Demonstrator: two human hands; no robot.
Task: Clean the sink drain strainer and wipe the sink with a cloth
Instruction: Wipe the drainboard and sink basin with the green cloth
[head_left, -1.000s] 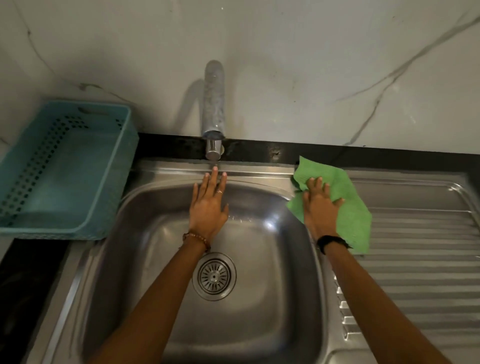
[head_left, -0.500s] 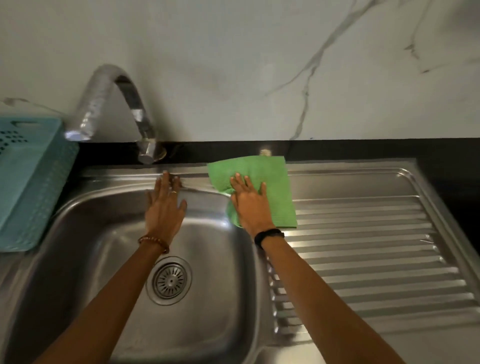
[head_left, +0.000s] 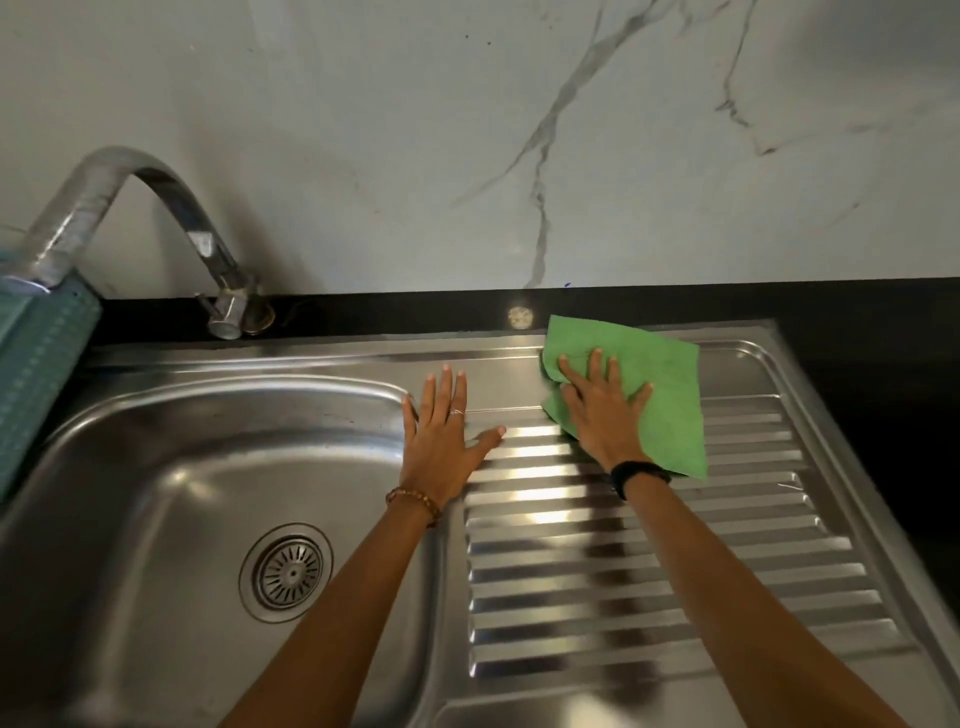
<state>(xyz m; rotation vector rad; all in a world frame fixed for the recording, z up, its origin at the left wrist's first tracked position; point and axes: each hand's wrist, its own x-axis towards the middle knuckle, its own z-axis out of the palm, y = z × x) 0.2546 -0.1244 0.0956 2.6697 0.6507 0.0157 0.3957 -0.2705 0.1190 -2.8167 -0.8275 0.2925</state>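
Observation:
A green cloth (head_left: 660, 384) lies flat at the back of the ribbed steel drainboard (head_left: 675, 582). My right hand (head_left: 605, 415) presses flat on the cloth, fingers spread. My left hand (head_left: 441, 441) rests flat and empty on the steel rim between basin and drainboard, fingers apart. The round drain strainer (head_left: 287, 571) sits in the bottom of the steel sink basin (head_left: 156, 467), left of both arms.
A curved metal tap (head_left: 156, 208) stands at the back left, its spout swung over a teal plastic basket (head_left: 36, 364) at the left edge. Black countertop (head_left: 857, 322) borders the sink behind and to the right. A marble wall rises behind.
Both hands have moved right: the right hand slid the cloth from the basin's back corner onto the drainboard, and the left hand shifted from the basin's back wall to the rim. The view turned right.

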